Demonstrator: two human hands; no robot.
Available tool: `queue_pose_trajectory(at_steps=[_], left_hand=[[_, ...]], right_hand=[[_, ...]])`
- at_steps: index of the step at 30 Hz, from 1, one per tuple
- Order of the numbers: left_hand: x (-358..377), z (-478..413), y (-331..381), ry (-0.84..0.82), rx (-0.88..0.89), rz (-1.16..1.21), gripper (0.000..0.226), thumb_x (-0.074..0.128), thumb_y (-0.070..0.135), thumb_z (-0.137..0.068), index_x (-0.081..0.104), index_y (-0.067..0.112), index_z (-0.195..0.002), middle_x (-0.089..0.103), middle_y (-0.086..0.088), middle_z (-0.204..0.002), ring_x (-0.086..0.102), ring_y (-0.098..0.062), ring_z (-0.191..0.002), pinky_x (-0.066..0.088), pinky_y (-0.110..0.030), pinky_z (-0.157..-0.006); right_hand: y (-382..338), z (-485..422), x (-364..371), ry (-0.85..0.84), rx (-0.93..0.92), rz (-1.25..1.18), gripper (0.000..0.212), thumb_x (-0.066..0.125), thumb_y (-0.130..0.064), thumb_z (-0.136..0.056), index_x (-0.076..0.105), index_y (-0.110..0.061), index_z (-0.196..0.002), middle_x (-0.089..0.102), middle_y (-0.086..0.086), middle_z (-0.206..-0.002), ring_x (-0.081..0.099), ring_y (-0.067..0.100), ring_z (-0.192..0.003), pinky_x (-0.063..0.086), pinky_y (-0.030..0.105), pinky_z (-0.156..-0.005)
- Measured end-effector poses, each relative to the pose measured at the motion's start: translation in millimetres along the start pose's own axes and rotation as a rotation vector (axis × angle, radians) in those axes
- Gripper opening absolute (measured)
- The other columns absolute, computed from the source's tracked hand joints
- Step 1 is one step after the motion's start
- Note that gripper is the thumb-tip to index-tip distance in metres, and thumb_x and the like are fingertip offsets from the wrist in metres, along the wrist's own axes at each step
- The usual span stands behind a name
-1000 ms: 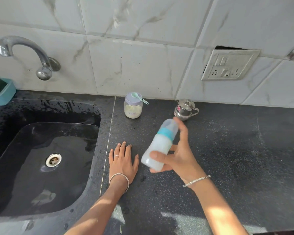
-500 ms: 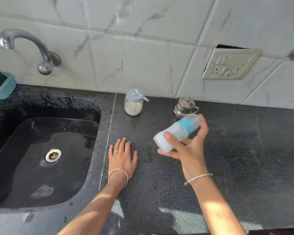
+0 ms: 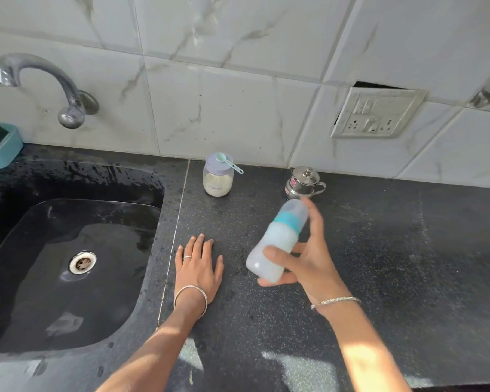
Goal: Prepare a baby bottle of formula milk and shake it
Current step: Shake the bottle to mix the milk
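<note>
The baby bottle [image 3: 280, 236] is swung more upright; its likely light, slick base is clasped by right hand [image 3: 311, 264], left hand [image 3: 200, 264] splayed flat.

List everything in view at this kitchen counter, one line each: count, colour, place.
baby bottle: one, milky white with teal collar, tilted above the counter
formula jar: one, clear with lilac lid, by the wall
scoop: one, teal, on the jar's lid
steel pot: one, silver, lidded, by the wall
sink: one, black, wet, left
tap: one, chrome, above the sink
container: one, teal, far left
socket plate: one, off-white, on the wall, right
counter: one, speckled black
left hand: flat on the counter
right hand: grips the bottle
</note>
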State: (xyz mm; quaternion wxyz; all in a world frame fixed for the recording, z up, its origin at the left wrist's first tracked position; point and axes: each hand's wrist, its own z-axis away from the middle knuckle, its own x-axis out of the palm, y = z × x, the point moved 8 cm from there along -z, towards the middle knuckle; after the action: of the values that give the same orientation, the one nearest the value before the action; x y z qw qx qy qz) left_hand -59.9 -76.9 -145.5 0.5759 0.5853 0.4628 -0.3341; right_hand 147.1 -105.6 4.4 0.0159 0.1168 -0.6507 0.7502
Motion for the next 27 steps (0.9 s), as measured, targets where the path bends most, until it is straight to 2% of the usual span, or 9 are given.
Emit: queue_pose_trajectory(at_steps=[2, 6, 9, 11, 16, 18, 21, 25, 27], left_hand=[[-0.8, 0.3, 0.7, 0.008, 0.006, 0.006, 0.048, 0.049, 0.045, -0.099, 0.055, 0.017, -0.138, 0.048, -0.007, -0.153, 0.036, -0.027, -0.147, 0.020, -0.050, -0.122], [-1.7, 0.4, 0.8, -0.004, -0.005, 0.012, 0.048, 0.047, 0.045, -0.100, 0.054, 0.018, -0.139, 0.046, -0.006, -0.154, 0.034, -0.027, -0.148, 0.017, -0.049, -0.123], [-3.8, 0.3, 1.8, 0.005, 0.001, 0.019, 0.048, 0.048, 0.044, -0.100, 0.054, 0.018, -0.139, 0.046, -0.007, -0.154, 0.035, -0.027, -0.148, 0.017, -0.049, -0.123], [-4.5, 0.4, 1.5, 0.006, -0.005, 0.025, 0.047, 0.049, 0.043, -0.100, 0.055, 0.017, -0.139, 0.046, -0.007, -0.154, 0.035, -0.027, -0.148, 0.017, -0.049, -0.123], [-6.1, 1.6, 2.4, 0.008, -0.008, 0.032, 0.046, 0.050, 0.041, -0.100, 0.055, 0.016, -0.138, 0.046, -0.007, -0.154, 0.035, -0.027, -0.148, 0.018, -0.048, -0.123], [-6.2, 2.1, 3.0, 0.007, -0.005, 0.036, 0.046, 0.050, 0.041, -0.100, 0.054, 0.016, -0.139, 0.046, -0.008, -0.154, 0.034, -0.028, -0.148, 0.017, -0.049, -0.124], [-6.3, 2.4, 2.4, 0.004, -0.005, 0.036, 0.047, 0.050, 0.041, -0.100, 0.054, 0.016, -0.139, 0.045, -0.008, -0.155, 0.034, -0.028, -0.148, 0.017, -0.049, -0.123], [-7.2, 2.5, 3.6, -0.001, -0.012, 0.027, 0.047, 0.048, 0.042, -0.101, 0.053, 0.016, -0.140, 0.044, -0.007, -0.155, 0.033, -0.027, -0.149, 0.016, -0.048, -0.124], [-7.6, 2.6, 3.6, 0.004, -0.014, 0.027, 0.047, 0.048, 0.042, -0.100, 0.053, 0.017, -0.139, 0.045, -0.007, -0.155, 0.033, -0.027, -0.149, 0.016, -0.047, -0.124]], right_hand=[[-1.5, 2.1, 1.0, -0.049, -0.024, 0.008, 0.118, 0.102, -0.015, -0.060, 0.036, -0.065, -0.145, 0.058, 0.014, -0.136, 0.075, 0.035, -0.105, 0.058, 0.073, -0.060], [-9.9, 1.6, -10.0, 0.157, -0.159, -0.163, 0.111, 0.099, -0.014, -0.067, 0.036, -0.069, -0.141, 0.056, 0.008, -0.141, 0.070, 0.034, -0.118, 0.060, 0.071, -0.067], [-6.9, -2.4, -2.5, -0.009, -0.040, -0.054, 0.115, 0.104, -0.023, -0.059, 0.037, -0.066, -0.142, 0.062, 0.011, -0.132, 0.075, 0.033, -0.106, 0.059, 0.072, -0.062], [-6.7, -1.7, 0.6, -0.143, 0.011, 0.031, 0.117, 0.103, -0.021, -0.059, 0.036, -0.065, -0.144, 0.067, 0.008, -0.125, 0.077, 0.033, -0.099, 0.059, 0.071, -0.059], [-15.8, -4.6, -20.6, 0.163, -0.153, -0.159, 0.106, 0.096, -0.016, -0.067, 0.037, -0.069, -0.137, 0.056, 0.012, -0.141, 0.070, 0.038, -0.118, 0.060, 0.070, -0.066], [-9.5, -5.6, -19.1, 0.130, -0.112, -0.108, 0.109, 0.097, -0.017, -0.066, 0.036, -0.069, -0.139, 0.058, 0.012, -0.137, 0.073, 0.034, -0.112, 0.060, 0.071, -0.064], [2.4, -3.4, -8.8, -0.055, -0.019, -0.022, 0.115, 0.100, -0.016, -0.062, 0.036, -0.065, -0.144, 0.058, 0.014, -0.134, 0.075, 0.034, -0.102, 0.058, 0.074, -0.060], [-0.9, -0.7, -20.6, 0.140, -0.144, -0.194, 0.108, 0.096, -0.013, -0.068, 0.037, -0.068, -0.139, 0.057, 0.011, -0.138, 0.070, 0.037, -0.117, 0.059, 0.073, -0.068], [1.9, -2.6, -17.9, 0.110, -0.116, -0.134, 0.109, 0.096, -0.012, -0.068, 0.036, -0.067, -0.140, 0.060, 0.008, -0.134, 0.074, 0.031, -0.110, 0.059, 0.072, -0.066]])
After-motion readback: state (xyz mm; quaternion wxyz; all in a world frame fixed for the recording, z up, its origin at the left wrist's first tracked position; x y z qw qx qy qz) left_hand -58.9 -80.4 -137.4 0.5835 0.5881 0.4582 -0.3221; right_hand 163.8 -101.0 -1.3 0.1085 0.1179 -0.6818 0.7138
